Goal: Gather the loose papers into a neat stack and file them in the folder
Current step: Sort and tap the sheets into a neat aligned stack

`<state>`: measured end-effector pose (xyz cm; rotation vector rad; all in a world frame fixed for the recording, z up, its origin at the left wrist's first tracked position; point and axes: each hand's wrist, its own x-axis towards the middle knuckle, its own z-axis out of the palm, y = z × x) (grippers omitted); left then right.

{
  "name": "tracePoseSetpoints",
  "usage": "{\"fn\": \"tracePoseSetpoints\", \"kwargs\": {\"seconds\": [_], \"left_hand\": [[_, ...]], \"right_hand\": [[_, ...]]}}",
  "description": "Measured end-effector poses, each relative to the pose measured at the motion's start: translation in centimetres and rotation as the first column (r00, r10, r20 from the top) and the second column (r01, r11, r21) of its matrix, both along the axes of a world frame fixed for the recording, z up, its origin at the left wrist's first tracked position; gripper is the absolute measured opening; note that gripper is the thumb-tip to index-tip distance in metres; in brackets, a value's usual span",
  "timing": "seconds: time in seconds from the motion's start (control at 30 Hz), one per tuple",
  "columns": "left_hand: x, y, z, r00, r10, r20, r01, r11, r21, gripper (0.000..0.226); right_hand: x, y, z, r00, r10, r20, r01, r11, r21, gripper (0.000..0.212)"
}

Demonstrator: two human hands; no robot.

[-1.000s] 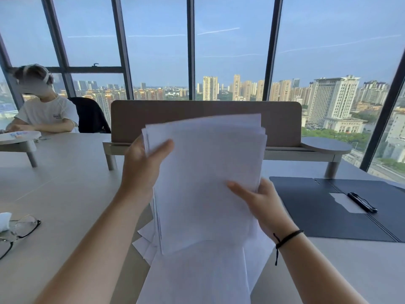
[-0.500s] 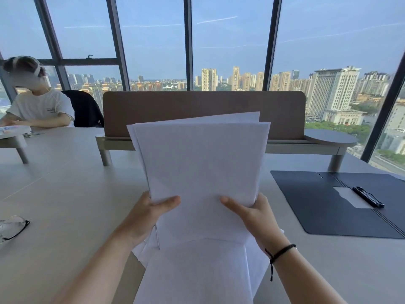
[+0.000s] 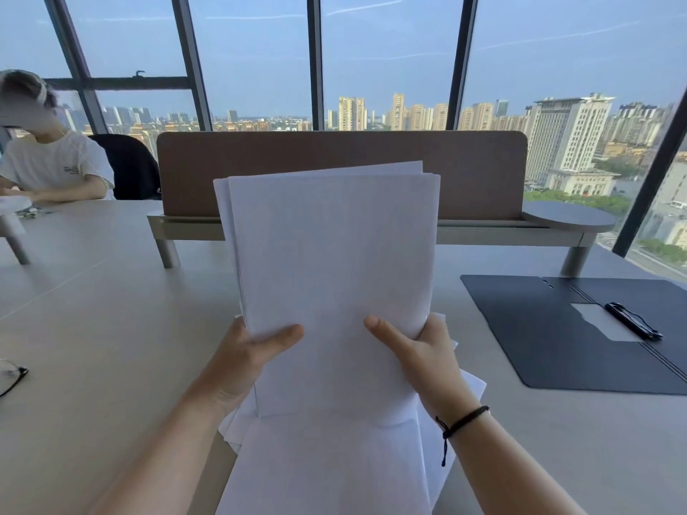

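I hold a bundle of white papers [image 3: 331, 262] upright in front of me, its lower edge resting on other white sheets [image 3: 327, 466] that lie on the table. My left hand [image 3: 241, 362] grips the bundle's lower left side, thumb across the front. My right hand [image 3: 420, 351] grips the lower right side the same way. The top edges of the sheets are slightly uneven. A dark folder [image 3: 572, 328] lies open on the table to the right, with a black clip [image 3: 634, 320] along its spine.
A brown desk divider [image 3: 479, 172] on a low shelf stands behind the papers. Eyeglasses [image 3: 9, 377] lie at the left table edge. Another person [image 3: 48, 158] sits at the far left. Windows run along the back.
My left hand slid down from the bundle's upper left edge to its lower left side. The sheets have come squarer and more upright between both hands.
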<state>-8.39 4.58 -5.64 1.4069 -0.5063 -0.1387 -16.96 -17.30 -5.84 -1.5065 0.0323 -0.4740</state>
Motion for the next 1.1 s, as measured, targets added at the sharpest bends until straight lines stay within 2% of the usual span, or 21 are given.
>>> {"fn": "tracePoseSetpoints", "kwargs": {"seconds": [0.07, 0.1, 0.13, 0.2, 0.27, 0.33, 0.37, 0.4, 0.47, 0.5, 0.57, 0.6, 0.63, 0.7, 0.77, 0.8, 0.87, 0.9, 1.0, 1.07, 1.1], "left_hand": [[0.5, 0.1, 0.0, 0.999, 0.028, -0.025, -0.029, 1.0, -0.013, 0.058], [0.9, 0.3, 0.0, 0.996, 0.069, -0.057, -0.07, 0.997, -0.016, 0.055], [1.4, 0.4, 0.0, 0.987, 0.128, -0.099, -0.132, 0.991, -0.037, 0.046], [2.7, 1.3, 0.1, 0.953, 0.213, -0.217, -0.239, 0.966, -0.101, 0.027], [3.5, 2.2, 0.1, 0.935, 0.123, -0.333, -0.196, 0.961, -0.197, 0.025], [3.9, 2.7, -0.7, 0.914, 0.07, -0.4, -0.164, 0.965, -0.205, 0.028], [4.2, 3.0, -1.2, 0.907, 0.076, -0.415, -0.164, 0.969, -0.182, 0.034], [4.4, 3.1, -1.6, 0.889, 0.047, -0.455, -0.135, 0.977, -0.163, 0.03], [4.4, 2.7, -1.9, 0.834, -0.102, -0.543, -0.008, 0.981, -0.196, 0.01], [5.1, 2.5, -2.7, 0.821, -0.077, -0.566, -0.035, 0.982, -0.184, 0.017], [5.9, 2.6, -3.6, 0.747, 0.051, -0.663, -0.219, 0.96, -0.173, 0.028], [5.9, 2.7, -3.8, 0.749, 0.104, -0.654, -0.283, 0.943, -0.174, 0.034], [5.5, 2.5, -3.6, 0.75, 0.104, -0.653, -0.284, 0.943, -0.175, 0.035], [5.1, 2.2, -3.6, 0.741, 0.111, -0.662, -0.278, 0.949, -0.151, 0.028], [5.0, 2.0, -3.6, 0.726, 0.136, -0.674, -0.295, 0.947, -0.126, 0.022], [5.1, 2.0, -3.6, 0.729, 0.145, -0.668, -0.306, 0.943, -0.129, 0.019], [5.2, 2.0, -3.6, 0.743, 0.151, -0.652, -0.294, 0.949, -0.114, 0.016], [5.3, 1.9, -3.6, 0.75, 0.138, -0.647, -0.276, 0.954, -0.116, 0.015], [5.2, 1.9, -3.7, 0.743, 0.117, -0.659, -0.228, 0.97, -0.086, 0.024], [4.9, 1.8, -3.5, 0.742, 0.127, -0.658, -0.198, 0.98, -0.035, 0.028], [4.6, 1.9, -3.3, 0.751, 0.13, -0.647, -0.174, 0.985, -0.004, 0.025]], "right_hand": [[0.1, -0.3, 0.2, 1.0, -0.014, 0.006, 0.014, 1.0, 0.0, 0.031], [0.1, -0.6, 0.2, 0.999, -0.041, 0.01, 0.041, 0.999, -0.011, 0.043], [0.0, -0.9, 0.3, 0.997, -0.077, -0.001, 0.077, 0.997, -0.015, 0.056], [0.1, -1.8, 0.2, 0.984, -0.169, -0.051, 0.171, 0.985, 0.026, 0.059], [0.5, -3.1, -0.3, 0.955, -0.256, -0.147, 0.262, 0.965, 0.023, 0.055], [0.7, -4.1, -0.9, 0.912, -0.318, -0.259, 0.312, 0.948, -0.064, 0.068], [0.8, -4.3, -1.1, 0.895, -0.322, -0.309, 0.304, 0.947, -0.108, 0.07], [0.9, -4.2, -1.3, 0.875, -0.321, -0.362, 0.279, 0.946, -0.165, 0.067], [0.8, -3.6, -1.9, 0.827, -0.316, -0.466, 0.149, 0.921, -0.36, 0.067], [0.8, -3.2, -2.2, 0.797, -0.325, -0.509, 0.051, 0.876, -0.479, 0.073], [0.8, -2.3, -2.4, 0.778, -0.366, -0.511, -0.03, 0.791, -0.611, 0.084], [0.8, -2.0, -2.3, 0.788, -0.371, -0.492, -0.007, 0.793, -0.609, 0.086], [0.8, -1.9, -2.1, 0.8, -0.368, -0.474, 0.059, 0.835, -0.547, 0.086], [1.1, -2.1, -1.6, 0.824, -0.319, -0.468, 0.207, 0.939, -0.274, 0.084], [1.4, -2.4, -1.3, 0.835, -0.229, -0.501, 0.28, 0.96, 0.027, 0.08], [1.6, -2.6, -1.3, 0.833, -0.183, -0.523, 0.294, 0.946, 0.136, 0.072], [1.7, -2.8, -1.2, 0.837, -0.107, -0.537, 0.292, 0.917, 0.273, 0.039], [1.8, -2.8, -1.4, 0.837, -0.084, -0.541, 0.288, 0.908, 0.305, 0.03], [1.8, -2.4, -2.4, 0.827, -0.045, -0.56, 0.254, 0.92, 0.3, 0.036], [1.7, -1.6, -2.8, 0.818, -0.052, -0.573, 0.182, 0.968, 0.173, 0.025], [1.7, -1.2, -3.1, 0.814, -0.081, -0.576, 0.128, 0.991, 0.041, 0.015]]}}
